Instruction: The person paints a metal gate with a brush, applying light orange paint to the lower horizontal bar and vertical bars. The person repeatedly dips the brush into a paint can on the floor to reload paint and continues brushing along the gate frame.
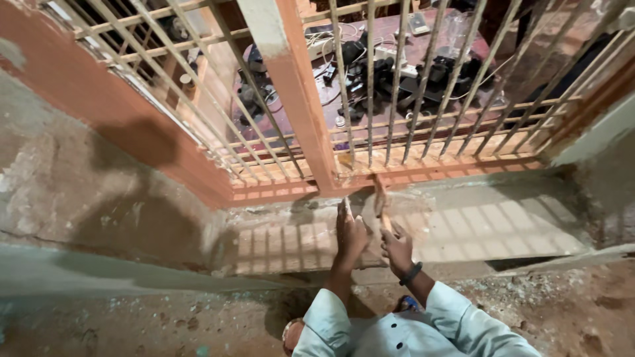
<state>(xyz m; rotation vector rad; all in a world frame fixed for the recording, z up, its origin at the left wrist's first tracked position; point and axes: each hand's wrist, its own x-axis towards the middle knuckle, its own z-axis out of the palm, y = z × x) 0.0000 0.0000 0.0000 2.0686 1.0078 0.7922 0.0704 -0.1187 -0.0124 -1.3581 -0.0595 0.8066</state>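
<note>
My left hand (350, 233) is raised against the grey plaster wall (463, 225) just under the orange window frame (291, 192). It grips a thin pale metal spike (346, 206), perhaps a chisel, that points up at the wall. My right hand (397, 248), with a black band on its wrist, is right beside it. It holds a wooden-handled tool (380, 197), blurred, that looks like a hammer, with its head near the frame's lower edge. My light blue sleeves show at the bottom.
A grille of cream metal bars (397, 86) fills the window above. Behind it stands a reddish table (430, 46) with black devices and white cables. A concrete ledge (132, 271) runs along the wall. Rubble lies on the dirt floor (562, 311); my sandalled foot (291, 334) is below.
</note>
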